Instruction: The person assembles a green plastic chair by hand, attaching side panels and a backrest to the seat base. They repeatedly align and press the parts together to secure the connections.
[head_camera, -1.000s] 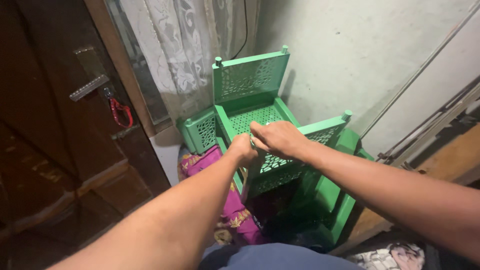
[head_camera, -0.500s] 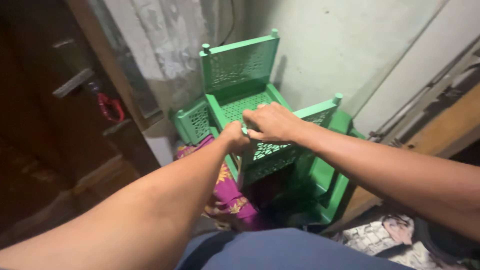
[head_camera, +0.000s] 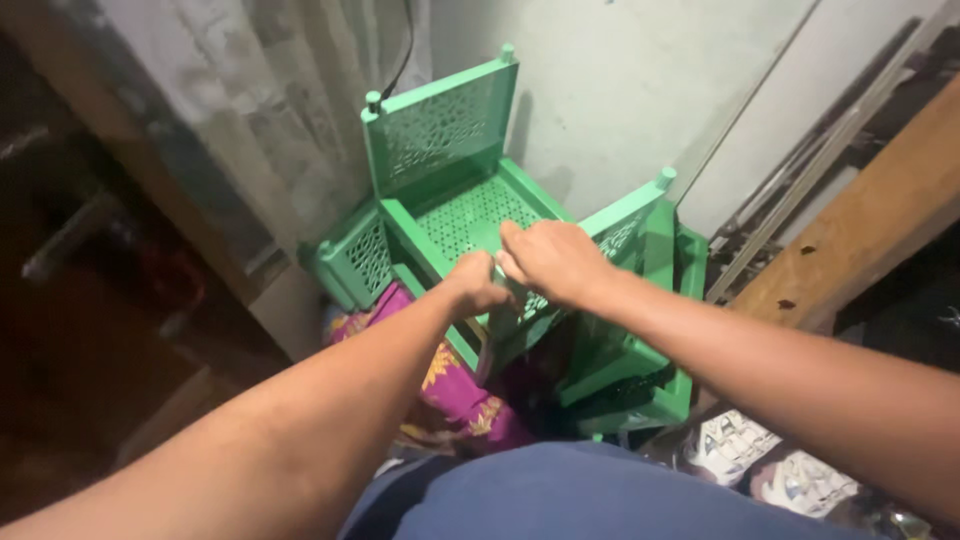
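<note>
Our left hand (head_camera: 478, 283) and right hand (head_camera: 548, 258) meet, curled tight on the near edge of the green perforated rack (head_camera: 470, 205). We judge that steady, even pressure seats the panel without bending it. Both forearms reach straight forward. Below the rack lies purple patterned cloth (head_camera: 455, 385); behind it, a pale wall (head_camera: 620, 90).

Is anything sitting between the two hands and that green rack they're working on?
Nothing visible does. The left hand and right hand both rest directly on the front edge of the green plastic rack, side by side. The purple patterned cloth lies lower, beneath the rack.
</note>
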